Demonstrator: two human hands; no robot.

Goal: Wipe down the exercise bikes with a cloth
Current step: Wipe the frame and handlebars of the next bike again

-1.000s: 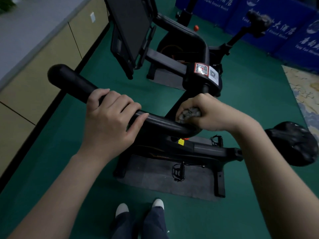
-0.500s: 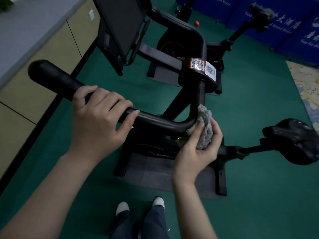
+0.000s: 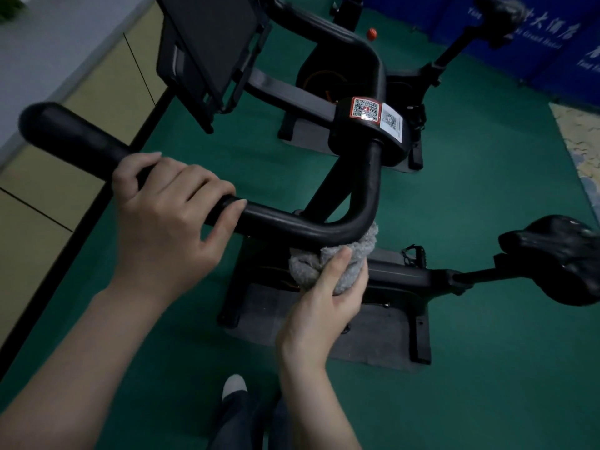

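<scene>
A black exercise bike stands right in front of me, its curved handlebar [image 3: 292, 224] running from the left to a bend at the centre. My left hand [image 3: 165, 219] grips the handlebar's left stretch from above. My right hand [image 3: 328, 293] holds a grey fluffy cloth [image 3: 341, 254] from below and presses it against the underside of the bend. The bike's black saddle [image 3: 565, 258] sticks out at the right. A clamp with QR stickers [image 3: 373, 112] sits above the bend.
A second black bike [image 3: 328, 82] stands behind on the green floor, with a dark screen panel [image 3: 207, 43] at the upper left. Beige cabinets [image 3: 39, 177] line the left wall. Blue banners [image 3: 552, 34] close the far right. My shoes [image 3: 233, 386] show at the bottom.
My right hand turned from gripping over the bend to palm-up beneath it, and the cloth slid down along the bend to its underside. The left hand stayed on the bar.
</scene>
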